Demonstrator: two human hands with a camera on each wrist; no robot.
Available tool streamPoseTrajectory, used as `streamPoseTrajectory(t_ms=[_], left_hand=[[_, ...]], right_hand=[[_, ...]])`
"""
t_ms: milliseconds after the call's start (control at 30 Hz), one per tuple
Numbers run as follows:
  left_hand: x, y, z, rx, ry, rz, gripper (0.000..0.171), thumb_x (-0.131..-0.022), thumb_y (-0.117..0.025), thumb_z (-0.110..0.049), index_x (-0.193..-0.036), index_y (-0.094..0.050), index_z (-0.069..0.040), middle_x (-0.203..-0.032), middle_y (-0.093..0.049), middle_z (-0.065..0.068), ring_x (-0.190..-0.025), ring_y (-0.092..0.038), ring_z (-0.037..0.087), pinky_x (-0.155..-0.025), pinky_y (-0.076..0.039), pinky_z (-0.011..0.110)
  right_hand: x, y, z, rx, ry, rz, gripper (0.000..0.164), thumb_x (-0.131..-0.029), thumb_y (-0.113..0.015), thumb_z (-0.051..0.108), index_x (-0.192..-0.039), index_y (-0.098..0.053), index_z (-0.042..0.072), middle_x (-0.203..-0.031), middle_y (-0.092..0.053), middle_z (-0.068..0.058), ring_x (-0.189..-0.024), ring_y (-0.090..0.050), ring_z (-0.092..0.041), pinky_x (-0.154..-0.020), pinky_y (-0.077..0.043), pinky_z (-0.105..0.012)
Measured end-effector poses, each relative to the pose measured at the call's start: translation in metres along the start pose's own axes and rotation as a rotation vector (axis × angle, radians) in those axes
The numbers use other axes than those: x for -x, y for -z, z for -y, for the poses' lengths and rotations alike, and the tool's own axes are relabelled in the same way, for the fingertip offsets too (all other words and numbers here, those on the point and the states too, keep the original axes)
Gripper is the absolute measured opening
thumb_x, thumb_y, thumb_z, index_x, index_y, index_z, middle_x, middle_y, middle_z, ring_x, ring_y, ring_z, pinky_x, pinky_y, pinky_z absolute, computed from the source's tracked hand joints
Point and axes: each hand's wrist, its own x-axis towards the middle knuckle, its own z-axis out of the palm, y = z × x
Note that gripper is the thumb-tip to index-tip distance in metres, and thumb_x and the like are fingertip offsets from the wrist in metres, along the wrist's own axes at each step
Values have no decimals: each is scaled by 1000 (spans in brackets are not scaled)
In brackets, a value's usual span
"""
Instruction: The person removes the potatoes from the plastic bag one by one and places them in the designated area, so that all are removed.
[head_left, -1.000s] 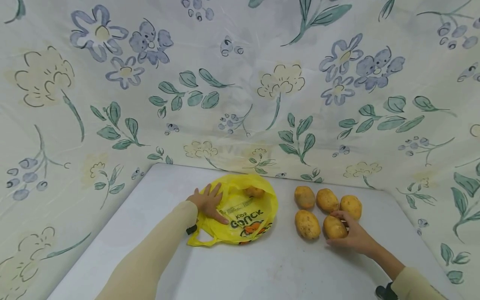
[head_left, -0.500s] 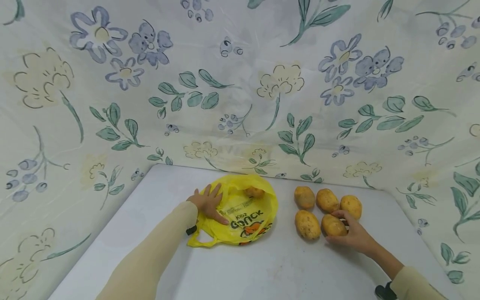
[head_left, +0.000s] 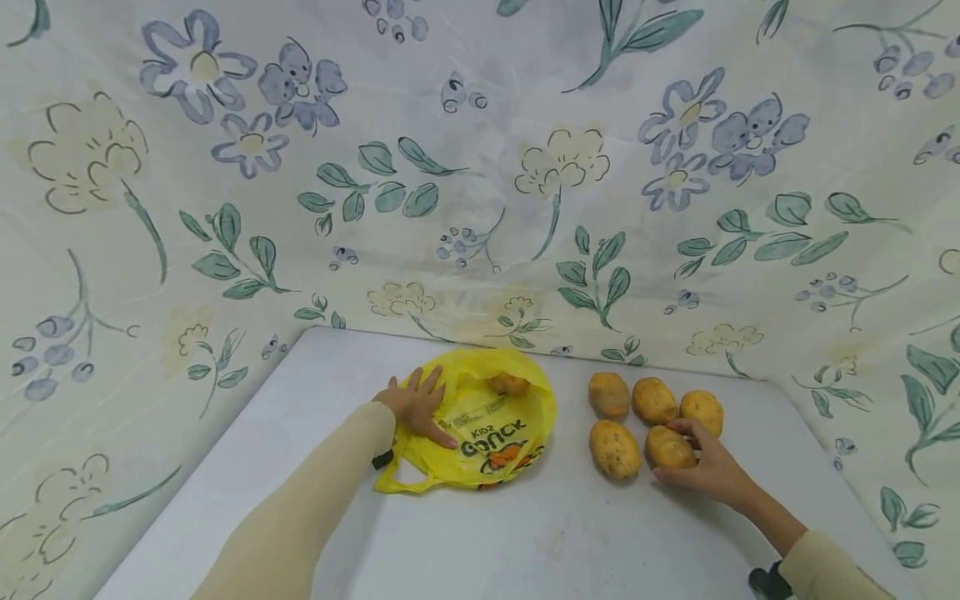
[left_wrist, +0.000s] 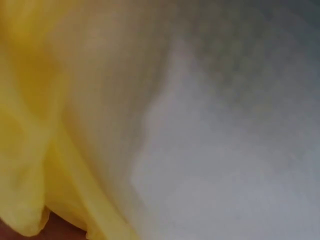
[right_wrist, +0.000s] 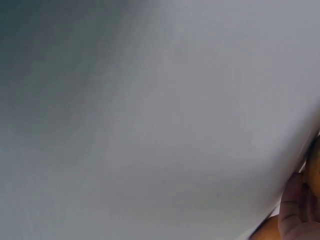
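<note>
My left hand (head_left: 417,410) lies with fingers spread on the left side of a yellow plastic bag (head_left: 480,475) printed with dark lettering. One potato (head_left: 510,384) shows inside the bag's opening. On the right, my right hand (head_left: 705,467) grips a potato (head_left: 670,448), thumb at its near side and fingers at its far side. It is the right one of the front row, beside another potato (head_left: 615,450). In the left wrist view, folds of the yellow bag (left_wrist: 30,150) fill the left edge. The right wrist view catches only part of the right hand (right_wrist: 295,210) at the lower right corner.
Behind the gripped potato is a back row: a potato at left (head_left: 609,395), one in the middle (head_left: 655,401) and one at right (head_left: 702,412). All rest on a white table (head_left: 480,550). A floral-patterned sheet (head_left: 480,233) hangs behind and at both sides.
The potato in my right hand shifts very slightly left and then back right, with the hand still around it. My left hand and the bag stay in place.
</note>
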Motion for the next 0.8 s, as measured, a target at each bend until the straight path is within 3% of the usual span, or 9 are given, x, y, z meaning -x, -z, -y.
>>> streamPoseTrajectory(t_ms=[333,800], left_hand=[[0,1,0,-7,3,4,124,-67,-61,-86,-159,-19,-15,-167,11,8,-153,6,39,-119,-3,68],[4,2,-3,-7,1,16,122,-70,-61,-84,-159,-18,-14,-167,11,8,-154,6,38,-119,-2,66]], right_hand=[[-3,0,-3,9,2,-22,84,-78,-84,34,-140,-38,1,-141,-48,-23,-125,-50,-41,-102,-45,-58],[0,6,-2,-22,-56,55,87,-83,-79,35,-146,-30,3,-148,-38,-25,-130,-45,-46,-100,-46,-59]])
